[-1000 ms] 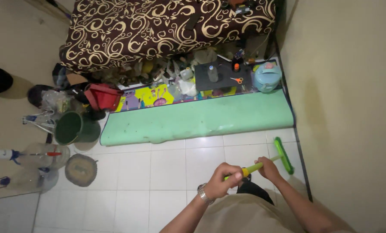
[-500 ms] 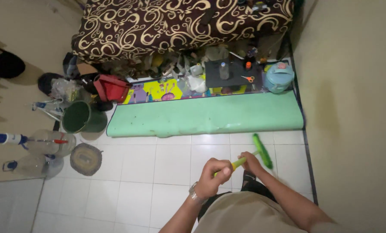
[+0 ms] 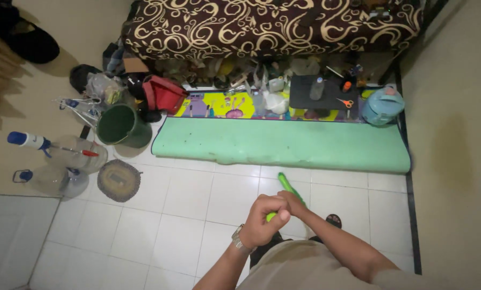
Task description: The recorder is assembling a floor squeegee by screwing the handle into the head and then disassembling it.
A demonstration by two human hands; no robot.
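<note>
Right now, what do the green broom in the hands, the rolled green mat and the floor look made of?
Broom: probably plastic, bright glossy lime green; both the left hand and the right hand grip its handle.
Rolled mat: seems foam or soft vinyl, matte mint green, curling thickly at the roll, with dark specks.
Floor: likely glazed ceramic tile, off-white squares with grout lines and a faint sheen.

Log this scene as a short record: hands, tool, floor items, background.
left hand: gripping the broom handle, watch on wrist
right hand: gripping the same handle, further down
broom: green, over the white tile floor
mat: green, rolled back, past the broom
left side: bucket, round rug, water jugs
background: bed
</note>
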